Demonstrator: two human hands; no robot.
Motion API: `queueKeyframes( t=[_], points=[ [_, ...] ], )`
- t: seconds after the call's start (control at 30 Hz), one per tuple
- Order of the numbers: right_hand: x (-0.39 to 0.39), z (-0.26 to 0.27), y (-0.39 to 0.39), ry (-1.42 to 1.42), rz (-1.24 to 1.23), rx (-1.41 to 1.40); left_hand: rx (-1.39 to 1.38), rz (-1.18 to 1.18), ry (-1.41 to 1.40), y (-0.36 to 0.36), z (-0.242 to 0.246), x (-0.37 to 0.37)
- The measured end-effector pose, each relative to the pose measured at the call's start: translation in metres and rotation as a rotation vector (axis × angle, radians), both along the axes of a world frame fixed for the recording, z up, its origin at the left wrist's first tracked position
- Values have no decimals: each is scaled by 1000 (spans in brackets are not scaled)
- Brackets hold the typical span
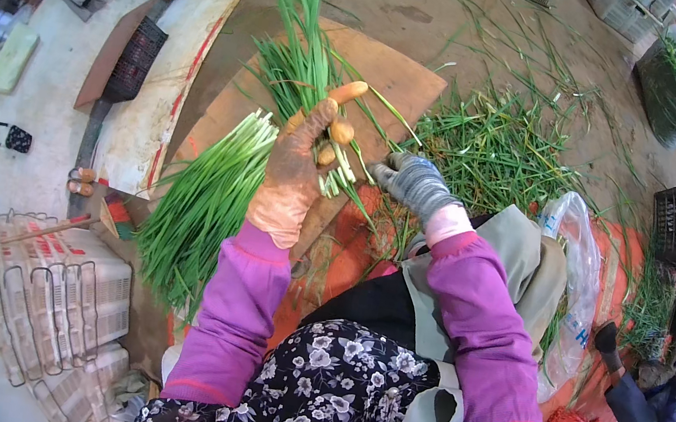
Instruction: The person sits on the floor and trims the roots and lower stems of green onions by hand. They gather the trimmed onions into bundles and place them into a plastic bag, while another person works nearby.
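Note:
My left hand (pixel 300 158), in a stained tan rubber glove, grips a bunch of garlic chives (pixel 299 59). The leaves point away from me, and the pale cut ends come out below the fingers. A few loose stalks stick out to the right. Just right of those ends is my right hand (pixel 418 184), in a grey striped knit glove with its fingers bent. Whether it pinches a stalk is unclear. A larger pile of chives (pixel 207 197) lies left of my left wrist, white ends towards the board. Beneath the bunch lies a brown board (pixel 393 74).
Loose green trimmings (pixel 493 149) are heaped right of the board. A clear plastic bag (pixel 582 283) lies by my right leg. Stacked white crates (pixel 55 279) and a broom (pixel 115 215) stand at left. Another person's leg (pixel 630 396) shows at right, near a black crate (pixel 674 224).

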State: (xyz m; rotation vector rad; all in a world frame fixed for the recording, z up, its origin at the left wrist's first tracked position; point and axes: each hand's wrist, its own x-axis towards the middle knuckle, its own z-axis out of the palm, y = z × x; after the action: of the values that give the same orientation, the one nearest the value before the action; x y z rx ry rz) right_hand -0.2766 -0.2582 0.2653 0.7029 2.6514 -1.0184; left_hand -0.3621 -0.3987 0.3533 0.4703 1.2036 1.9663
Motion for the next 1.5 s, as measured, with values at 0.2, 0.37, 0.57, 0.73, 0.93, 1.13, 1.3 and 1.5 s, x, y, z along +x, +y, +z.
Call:
queueKeyframes(
  t=[0.2,0.37,0.57,0.73,0.93,1.13,1.3,1.5],
  points=[
    [-14,-38,-3,27,-117,-444,200,91,-89,-3,-9,11],
    [15,37,3,695,-331,-1148,114,52,-163,-30,-31,-11],
    [9,67,-20,466,35,-853,-146,144,31,0,-17,7],
    [1,-3,-31,1,249,171,92,255,-69,-21,-8,-8],
    [-6,-37,-8,145,302,-37,137,367,-168,-35,-19,-9],
    [9,6,42,411,-580,-987,97,435,-175,-51,-25,-15],
    [-27,-12,-27,-103,163,81,-27,412,-170,-51,-32,-1],
    [-65,-7,-50,-237,181,219,-75,357,-231,-49,-41,-1]
  ],
)
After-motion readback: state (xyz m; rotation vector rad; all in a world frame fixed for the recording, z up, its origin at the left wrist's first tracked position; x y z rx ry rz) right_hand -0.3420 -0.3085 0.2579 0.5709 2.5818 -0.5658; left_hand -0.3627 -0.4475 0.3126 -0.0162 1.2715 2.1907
